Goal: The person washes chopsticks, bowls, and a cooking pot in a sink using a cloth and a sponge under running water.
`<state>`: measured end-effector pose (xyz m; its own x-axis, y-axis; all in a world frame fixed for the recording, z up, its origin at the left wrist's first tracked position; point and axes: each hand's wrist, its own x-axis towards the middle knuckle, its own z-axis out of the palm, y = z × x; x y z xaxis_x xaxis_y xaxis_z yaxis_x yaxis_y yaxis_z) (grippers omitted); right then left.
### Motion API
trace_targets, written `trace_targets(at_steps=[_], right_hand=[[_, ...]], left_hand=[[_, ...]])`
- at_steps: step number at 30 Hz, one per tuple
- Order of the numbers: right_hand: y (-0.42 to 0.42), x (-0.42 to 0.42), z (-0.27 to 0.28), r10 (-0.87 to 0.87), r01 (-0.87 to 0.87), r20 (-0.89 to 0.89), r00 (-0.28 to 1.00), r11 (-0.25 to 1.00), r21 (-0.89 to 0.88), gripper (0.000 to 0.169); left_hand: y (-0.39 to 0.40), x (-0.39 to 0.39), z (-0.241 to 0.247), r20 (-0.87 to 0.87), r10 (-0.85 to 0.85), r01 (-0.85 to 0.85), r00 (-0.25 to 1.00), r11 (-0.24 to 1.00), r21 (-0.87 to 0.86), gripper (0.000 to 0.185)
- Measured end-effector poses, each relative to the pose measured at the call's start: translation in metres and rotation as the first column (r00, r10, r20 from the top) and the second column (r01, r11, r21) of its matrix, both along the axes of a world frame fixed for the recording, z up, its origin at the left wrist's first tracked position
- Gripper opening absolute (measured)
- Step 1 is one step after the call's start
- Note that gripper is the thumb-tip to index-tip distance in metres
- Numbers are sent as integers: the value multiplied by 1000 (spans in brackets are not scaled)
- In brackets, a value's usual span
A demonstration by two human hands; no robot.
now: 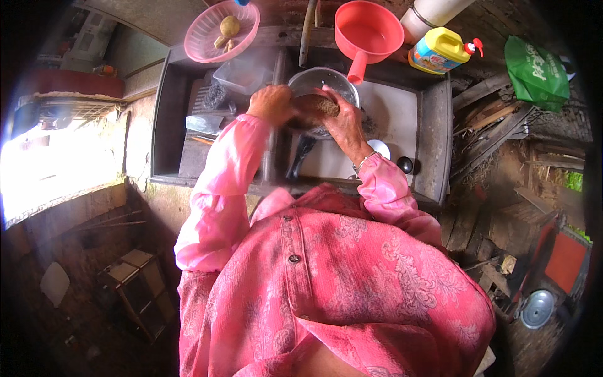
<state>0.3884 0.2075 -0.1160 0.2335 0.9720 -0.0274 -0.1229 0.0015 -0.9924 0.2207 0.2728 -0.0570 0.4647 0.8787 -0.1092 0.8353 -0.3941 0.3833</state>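
Note:
My left hand (pixel 272 102), fingers curled and blurred, grips the left edge of a dark brown round vessel (pixel 304 106). Its exact kind is unclear through the blur. In my right hand (pixel 346 120) is a brown fibrous scrubbing pad (pixel 328 107), pressed against the vessel's right side. Both are over a metal basin (pixel 325 73) in the right-hand sink compartment, and my hands cover part of the basin. A white round dish (pixel 379 149) and a small black round object (pixel 404 165) lie on the compartment floor near my right wrist.
A stone double sink (pixel 433 136) has a divider (pixel 272 160). Its left compartment holds a clear plastic container (pixel 242 75) and a scouring pad (pixel 215 96). Behind are a pink basket (pixel 200 53), red dipper (pixel 370 28) and yellow pump bottle (pixel 435 49). A green bag (pixel 537 73) is at right.

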Motion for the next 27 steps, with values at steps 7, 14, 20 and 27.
trace_targets(at_steps=[7,14,20,27], right_hand=[[-11,-5,-97,-54,50,241,969,998,25,30],[-9,-2,-22,42,-48,438,898,999,2,48],[-20,6,-16,66,-172,545,836,974,146,50],[-36,-6,-84,-10,68,182,983,946,-316,32]], left_hand=[[-41,35,-78,809,337,-472,481,878,-85,37],[-40,-8,-44,204,235,-249,950,968,44,25],[-23,10,-8,-199,-91,101,976,994,43,26],[-59,8,-101,708,241,-336,664,942,-6,34]])
